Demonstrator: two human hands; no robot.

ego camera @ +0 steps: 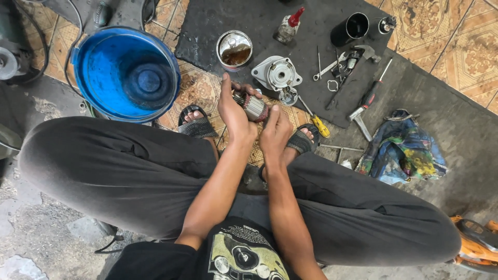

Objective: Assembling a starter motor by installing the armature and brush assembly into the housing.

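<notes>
I squat over a tiled floor and hold a small motor armature (pixel 253 107), a metal cylinder with a copper-coloured end, between both hands. My left hand (pixel 232 106) wraps its upper end, fingers curled over the top. My right hand (pixel 275 129) grips its lower right end. Just beyond it on a dark mat (pixel 249 21) lies a grey metal motor housing (pixel 279 73) with a round opening.
A blue bucket (pixel 127 72) stands at the left. A tin of brown liquid (pixel 234 49), a red-capped bottle (pixel 288 26), a black cup (pixel 350 28), wrenches (pixel 332 66), a hammer (pixel 369 96), a yellow-handled screwdriver (pixel 316 122) and a coloured rag (pixel 402 150) lie around.
</notes>
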